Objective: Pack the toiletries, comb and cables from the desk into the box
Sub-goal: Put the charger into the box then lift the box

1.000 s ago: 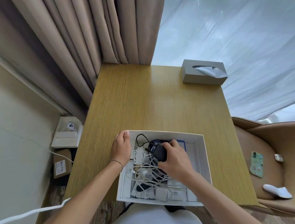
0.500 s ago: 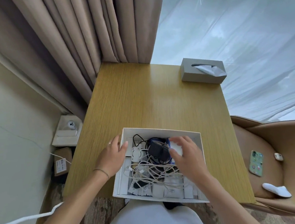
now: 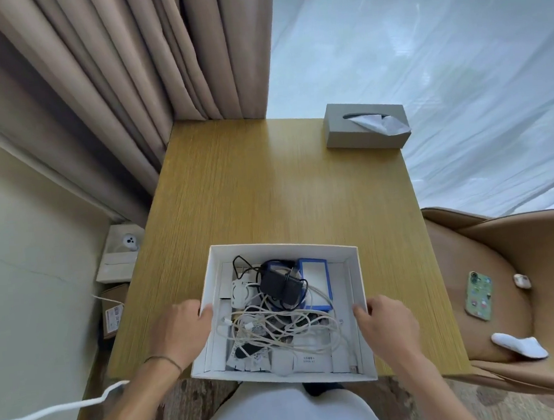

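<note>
A white cardboard box (image 3: 282,246) sits at the near edge of the wooden desk (image 3: 280,189). Inside lie a black power adapter (image 3: 280,285), a blue-framed white case (image 3: 315,283), tangled white cables (image 3: 278,325) and white toiletry sachets (image 3: 308,356). My left hand (image 3: 179,333) grips the box's left wall, thumb at the rim. My right hand (image 3: 385,324) rests against the box's right wall, fingers curled at the rim. I cannot make out a comb.
A grey tissue box (image 3: 366,126) stands at the desk's far right corner. Beige curtains (image 3: 158,70) hang behind. A tan chair (image 3: 523,276) on the right holds a phone (image 3: 478,295), an earbud case (image 3: 521,280) and a white sock (image 3: 520,344). Small boxes (image 3: 120,255) sit on the floor to the left.
My right hand let go of the black adapter, left the inside of the box and moved to its right wall. My left hand slid down the left wall.
</note>
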A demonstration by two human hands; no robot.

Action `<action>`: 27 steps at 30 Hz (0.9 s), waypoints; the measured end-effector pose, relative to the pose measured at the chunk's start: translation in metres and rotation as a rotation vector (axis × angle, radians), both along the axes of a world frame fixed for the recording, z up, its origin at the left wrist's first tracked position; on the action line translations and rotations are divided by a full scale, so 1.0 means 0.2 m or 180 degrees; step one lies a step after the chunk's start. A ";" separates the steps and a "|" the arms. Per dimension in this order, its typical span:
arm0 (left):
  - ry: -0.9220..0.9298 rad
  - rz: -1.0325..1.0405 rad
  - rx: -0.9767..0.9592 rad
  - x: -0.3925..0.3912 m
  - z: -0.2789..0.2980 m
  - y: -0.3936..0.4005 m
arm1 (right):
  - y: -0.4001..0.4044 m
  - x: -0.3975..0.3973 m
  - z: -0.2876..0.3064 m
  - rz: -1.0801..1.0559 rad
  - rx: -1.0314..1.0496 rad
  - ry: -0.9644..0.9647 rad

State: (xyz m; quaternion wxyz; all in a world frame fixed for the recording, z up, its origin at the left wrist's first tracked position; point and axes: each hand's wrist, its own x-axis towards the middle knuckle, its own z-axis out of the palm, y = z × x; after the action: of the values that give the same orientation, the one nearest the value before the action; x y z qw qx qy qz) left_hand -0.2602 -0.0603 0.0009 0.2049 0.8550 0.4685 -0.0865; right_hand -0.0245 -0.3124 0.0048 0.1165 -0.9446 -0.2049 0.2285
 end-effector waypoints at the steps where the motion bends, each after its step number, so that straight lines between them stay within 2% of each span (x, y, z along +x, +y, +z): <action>1: -0.0067 0.0041 -0.0032 0.00 0.00 0.00 | 0.01 0.00 0.01 -0.0017 0.0001 -0.0001; 7: -0.0468 0.0300 -0.0245 0.07 0.09 -0.01 | 0.04 0.09 0.07 -0.0004 0.0130 0.0122; 13: -0.0463 0.0148 -0.0130 0.13 0.21 0.00 | 0.01 0.09 0.11 -0.0300 0.0238 0.0082; 20: -0.0735 -0.0260 -0.0187 0.19 0.24 0.12 | 0.00 -0.01 0.19 -0.0710 0.0398 -0.0182; 27: -0.0824 -0.0879 -0.0295 0.22 0.21 0.22 | -0.06 -0.26 0.30 -0.1331 0.0286 -0.0420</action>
State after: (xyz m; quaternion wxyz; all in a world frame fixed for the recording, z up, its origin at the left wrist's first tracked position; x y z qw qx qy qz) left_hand -0.2152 -0.0153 0.0433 0.2888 0.9048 0.3120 -0.0246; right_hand -0.0765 -0.3249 0.0643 0.1895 -0.9733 -0.0217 0.1278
